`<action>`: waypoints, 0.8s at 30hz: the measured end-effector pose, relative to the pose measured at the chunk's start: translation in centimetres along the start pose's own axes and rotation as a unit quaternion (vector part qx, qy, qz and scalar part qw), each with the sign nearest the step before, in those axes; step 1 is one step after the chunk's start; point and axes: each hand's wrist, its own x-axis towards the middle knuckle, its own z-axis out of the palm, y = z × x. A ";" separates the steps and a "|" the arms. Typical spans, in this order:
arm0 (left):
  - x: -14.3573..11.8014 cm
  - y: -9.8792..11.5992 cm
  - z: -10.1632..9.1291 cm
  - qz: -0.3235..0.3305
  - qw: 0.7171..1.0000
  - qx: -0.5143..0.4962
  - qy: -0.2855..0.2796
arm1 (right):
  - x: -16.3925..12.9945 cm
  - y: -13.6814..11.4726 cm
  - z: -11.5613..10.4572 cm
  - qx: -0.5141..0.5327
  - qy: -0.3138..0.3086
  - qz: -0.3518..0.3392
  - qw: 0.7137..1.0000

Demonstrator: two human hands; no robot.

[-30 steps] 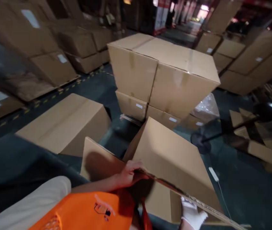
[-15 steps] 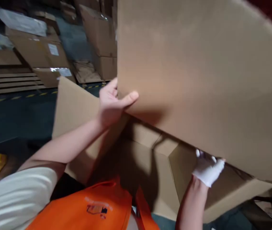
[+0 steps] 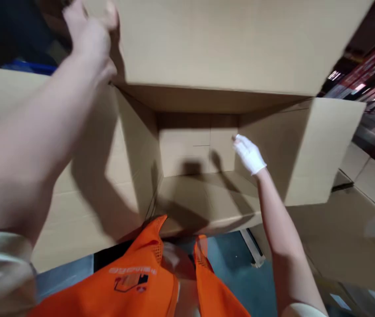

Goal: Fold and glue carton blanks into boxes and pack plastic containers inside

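The left hand (image 3: 90, 37), bare, was raised high against the top flap (image 3: 227, 39) of a big cardboard box (image 3: 194, 176), fingers spread and pressed to the flap's left corner rather than curled round it. It looked like a bracing hold, keeping the flap lifted so the inside stayed open to view.

The right hand (image 3: 249, 154), in a white glove, reached deep inside the box with fingers held loosely together and nearly straight, gripping nothing. Its fingertips were near the seam where the back panels meet the right wall; whether they touched the cardboard could not be told.

The box lay on its side with its mouth toward the person, held up close to the chest. All 4 flaps were splayed out: 1 overhead, 1 wide to the left, 1 to the right, and the lowest just above an orange vest (image 3: 148, 281). Nothing lay inside.

More closed boxes (image 3: 365, 211) were stacked at the right, and dark floor (image 3: 240, 273) showed below.
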 end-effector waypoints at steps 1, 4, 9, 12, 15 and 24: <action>-0.4 -1.0 0.2 -0.029 0.998 0.051 0.006 | -1.5 -0.1 2.2 -0.017 -0.061 0.000 0.998; -5.2 -2.3 0.7 -0.093 0.970 0.222 -0.040 | -6.1 0.9 8.5 -0.100 -0.255 0.001 0.962; -18.3 -2.3 1.2 0.094 0.876 0.326 -0.343 | -6.1 5.6 13.8 -0.163 -0.279 -0.035 0.946; -24.7 -3.2 0.5 0.008 0.839 0.345 -0.421 | -2.3 7.3 15.0 -0.157 -0.208 -0.060 0.964; -28.2 -4.5 -1.1 -0.080 0.835 0.369 -0.401 | 2.7 7.5 15.8 -0.123 -0.118 -0.065 0.983; -35.8 -4.0 -6.0 -0.250 0.798 0.439 -0.327 | 21.7 5.1 17.2 0.066 -0.013 -0.107 0.992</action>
